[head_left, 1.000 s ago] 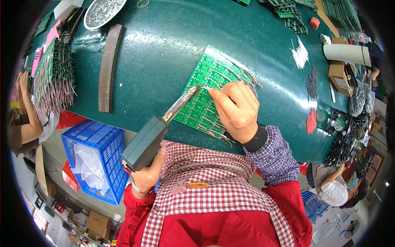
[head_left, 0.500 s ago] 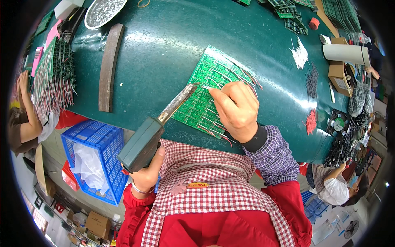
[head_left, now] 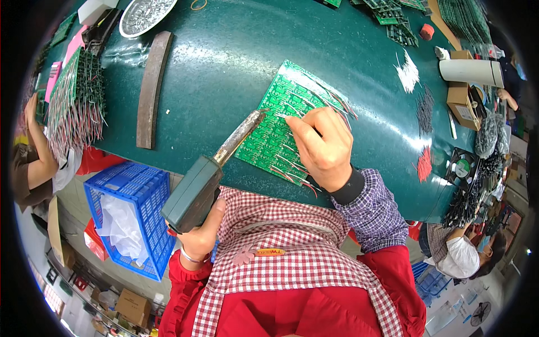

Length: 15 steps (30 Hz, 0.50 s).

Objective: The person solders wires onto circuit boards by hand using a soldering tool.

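Now soldering iron (head_left: 204,175) slightly farther left

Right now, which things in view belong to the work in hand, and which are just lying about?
In the work:
- soldering iron, in the left hand
- circuit board, under the right hand
- white wire pile, probably

Apparently just lying about:
- brown bar
- rubber band
- blue crate
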Available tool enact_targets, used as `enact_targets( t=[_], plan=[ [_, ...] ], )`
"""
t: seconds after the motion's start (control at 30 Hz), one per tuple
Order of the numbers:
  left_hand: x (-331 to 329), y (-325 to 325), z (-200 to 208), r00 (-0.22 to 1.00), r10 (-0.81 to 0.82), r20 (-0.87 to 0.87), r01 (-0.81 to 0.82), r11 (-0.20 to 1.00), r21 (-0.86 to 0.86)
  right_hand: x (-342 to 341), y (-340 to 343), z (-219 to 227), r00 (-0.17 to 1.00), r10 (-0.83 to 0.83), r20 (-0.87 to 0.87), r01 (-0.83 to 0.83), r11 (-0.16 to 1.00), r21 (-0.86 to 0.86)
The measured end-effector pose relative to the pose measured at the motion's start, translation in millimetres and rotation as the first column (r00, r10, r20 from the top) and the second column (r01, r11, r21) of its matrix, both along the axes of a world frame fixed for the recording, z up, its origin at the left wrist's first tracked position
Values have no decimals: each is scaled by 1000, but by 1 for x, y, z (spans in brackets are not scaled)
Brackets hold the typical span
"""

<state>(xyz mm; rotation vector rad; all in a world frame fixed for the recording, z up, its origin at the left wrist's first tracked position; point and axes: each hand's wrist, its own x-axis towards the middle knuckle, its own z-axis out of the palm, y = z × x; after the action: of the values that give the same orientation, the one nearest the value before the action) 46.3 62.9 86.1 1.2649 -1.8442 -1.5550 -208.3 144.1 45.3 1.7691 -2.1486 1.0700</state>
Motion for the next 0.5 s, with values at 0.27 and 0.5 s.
enact_targets(
  t=[0.27,0.5],
  plan=[
    [0,2,0,999,10,-31,-11,1000,-26,1,2,-1,1000,-2,4,2,1000,-9],
    [-3,0,-3,995,1,-95,-10,996,-92,0,1,-2,998,-27,-50,25,999,-34]
  ],
)
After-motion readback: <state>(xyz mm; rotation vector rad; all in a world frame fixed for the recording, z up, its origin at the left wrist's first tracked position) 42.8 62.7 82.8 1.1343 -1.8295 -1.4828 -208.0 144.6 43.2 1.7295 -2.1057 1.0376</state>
